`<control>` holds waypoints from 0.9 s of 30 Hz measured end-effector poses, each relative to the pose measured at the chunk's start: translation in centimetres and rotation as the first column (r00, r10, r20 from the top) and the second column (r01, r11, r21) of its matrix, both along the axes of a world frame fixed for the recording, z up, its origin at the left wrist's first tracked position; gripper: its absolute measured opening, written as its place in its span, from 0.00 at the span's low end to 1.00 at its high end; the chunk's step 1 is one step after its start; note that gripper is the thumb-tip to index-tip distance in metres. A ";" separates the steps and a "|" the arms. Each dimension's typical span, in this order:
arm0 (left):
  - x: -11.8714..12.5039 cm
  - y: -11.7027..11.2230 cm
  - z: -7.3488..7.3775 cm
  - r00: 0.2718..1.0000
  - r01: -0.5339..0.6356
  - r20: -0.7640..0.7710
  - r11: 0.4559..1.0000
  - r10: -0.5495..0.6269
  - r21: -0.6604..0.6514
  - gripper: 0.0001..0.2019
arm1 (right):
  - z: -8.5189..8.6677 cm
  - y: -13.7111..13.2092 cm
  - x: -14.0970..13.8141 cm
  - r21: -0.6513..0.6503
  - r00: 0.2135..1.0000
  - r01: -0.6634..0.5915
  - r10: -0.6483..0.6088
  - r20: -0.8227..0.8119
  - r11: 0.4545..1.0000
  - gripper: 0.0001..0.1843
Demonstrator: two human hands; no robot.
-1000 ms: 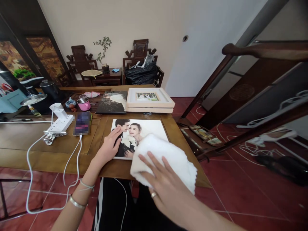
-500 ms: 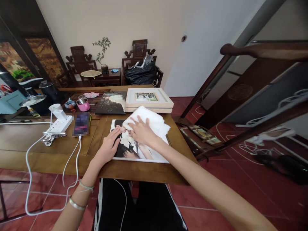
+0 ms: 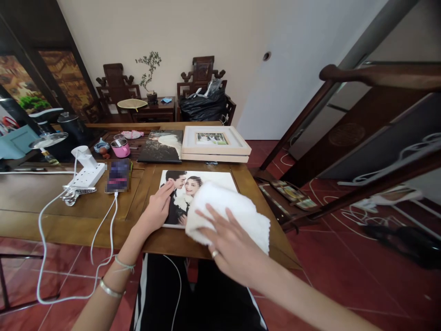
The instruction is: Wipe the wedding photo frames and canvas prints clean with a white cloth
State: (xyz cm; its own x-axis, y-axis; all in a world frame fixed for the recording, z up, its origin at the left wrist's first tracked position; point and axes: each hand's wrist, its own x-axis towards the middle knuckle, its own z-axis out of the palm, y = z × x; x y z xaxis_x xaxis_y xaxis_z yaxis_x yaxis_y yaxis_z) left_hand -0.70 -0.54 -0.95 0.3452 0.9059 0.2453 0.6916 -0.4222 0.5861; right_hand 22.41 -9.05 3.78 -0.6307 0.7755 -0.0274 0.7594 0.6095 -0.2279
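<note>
A large photo print (image 3: 193, 181) of a couple lies flat on the wooden table (image 3: 41, 207) in front of me. My left hand (image 3: 156, 211) lies flat on its left edge, fingers spread. My right hand (image 3: 229, 243) presses a folded white cloth (image 3: 230, 211) onto the print's near right part, fingers stretched over the cloth. The cloth hides the print's lower right corner.
Behind the print lie a dark photo panel (image 3: 161, 146) and stacked pale frames (image 3: 215, 143). To the left are a phone (image 3: 117, 175) on a white cable, a power strip (image 3: 85, 177) and a pink cup (image 3: 120, 148). A wooden railing (image 3: 361, 76) stands at right.
My right hand has drawn the white cloth back from the print's far edge toward me, to its near right corner. My left hand has stayed on the print's left edge.
</note>
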 end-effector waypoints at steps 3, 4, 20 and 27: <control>-0.1 0.1 -0.3 1.000 0.001 0.010 1.000 -0.001 0.005 0.24 | -0.5 4.3 0.5 0.079 0.988 0.151 -0.153 0.027 0.985 0.25; -0.1 0.1 -0.3 1.000 0.000 0.013 1.000 0.000 0.008 0.23 | -0.5 5.8 0.5 0.100 0.979 0.195 -0.200 0.036 0.976 0.24; -0.2 -1.2 1.7 0.956 -0.119 0.286 0.978 0.067 0.171 0.26 | 0.7 3.1 -4.2 0.040 0.932 -0.362 0.363 -0.023 0.931 0.23; 0.3 -0.7 1.1 1.000 -0.009 -0.010 1.000 0.009 0.019 0.24 | 0.8 -0.1 0.4 -0.037 0.990 -0.132 0.130 -0.052 0.990 0.28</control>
State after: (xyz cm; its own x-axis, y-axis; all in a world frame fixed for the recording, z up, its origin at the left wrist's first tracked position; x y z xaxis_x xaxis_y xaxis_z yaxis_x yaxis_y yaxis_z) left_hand -0.36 -1.21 0.14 0.3393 0.9043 0.2590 0.7012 -0.4267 0.5712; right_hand 22.78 -9.13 4.62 -0.7285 0.6847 -0.0233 0.6605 0.6928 -0.2894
